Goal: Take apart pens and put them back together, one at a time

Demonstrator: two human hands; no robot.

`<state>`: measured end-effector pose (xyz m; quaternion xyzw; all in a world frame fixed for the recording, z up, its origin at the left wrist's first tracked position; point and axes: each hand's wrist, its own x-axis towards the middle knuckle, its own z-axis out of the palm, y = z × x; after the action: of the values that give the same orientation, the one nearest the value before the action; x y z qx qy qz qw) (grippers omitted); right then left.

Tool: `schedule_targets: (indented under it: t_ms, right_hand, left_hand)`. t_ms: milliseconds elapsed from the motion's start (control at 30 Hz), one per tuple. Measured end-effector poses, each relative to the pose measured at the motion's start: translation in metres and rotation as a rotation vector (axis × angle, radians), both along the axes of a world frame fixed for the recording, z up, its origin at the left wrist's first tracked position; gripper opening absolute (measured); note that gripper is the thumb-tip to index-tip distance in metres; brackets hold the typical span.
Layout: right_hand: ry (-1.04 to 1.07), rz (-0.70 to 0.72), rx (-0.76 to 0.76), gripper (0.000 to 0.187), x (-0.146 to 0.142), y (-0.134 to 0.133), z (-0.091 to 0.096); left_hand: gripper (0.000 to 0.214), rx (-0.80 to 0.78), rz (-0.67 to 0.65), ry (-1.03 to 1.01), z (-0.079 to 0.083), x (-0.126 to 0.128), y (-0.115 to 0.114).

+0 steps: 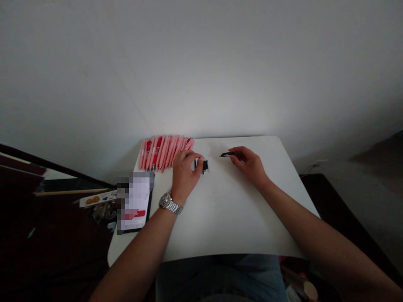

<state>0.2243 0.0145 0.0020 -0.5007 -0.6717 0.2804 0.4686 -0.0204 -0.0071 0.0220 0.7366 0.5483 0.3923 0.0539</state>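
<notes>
My left hand [186,172], with a metal watch [170,203] on its wrist, is closed in a pinch above the white table. Between its thumb and fingers is a small black piece [205,165] with a shiny metal tip pointing down; its exact kind is unclear. My right hand [251,164] is closed on a slim black pen-like piece [226,154], which points left towards my left hand. The two pieces are apart. Just beyond my left hand lies a row of pink pens [165,151], several with red parts.
The white table [239,218] stands against a pale wall [220,75]. On its left side lies a phone or tablet [138,201] with a blurred screen. Cluttered items [102,207] sit beyond the left edge, and a dark surface [324,197] is past the right edge.
</notes>
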Motion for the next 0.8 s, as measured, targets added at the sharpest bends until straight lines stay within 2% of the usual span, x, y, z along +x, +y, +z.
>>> schedule_targets:
  t_ms: [300,600,800]
  right_hand:
    - [-0.094,-0.004,-0.012,0.022,-0.0011,-0.002,-0.0002]
    - [-0.287,0.004,0.079,0.013,-0.0018,-0.0027,0.0004]
    - [-0.349,0.039,0.097,0.014,-0.0017,-0.0017,-0.0013]
  left_hand:
    - [0.014,-0.004,0.012,-0.021,0.0006,-0.001,0.0012]
    - [0.009,-0.003,-0.013,-0.05,-0.0014,-0.0027,0.0017]
    - [0.005,0.002,-0.01,-0.046,-0.0026,-0.0027,0.002]
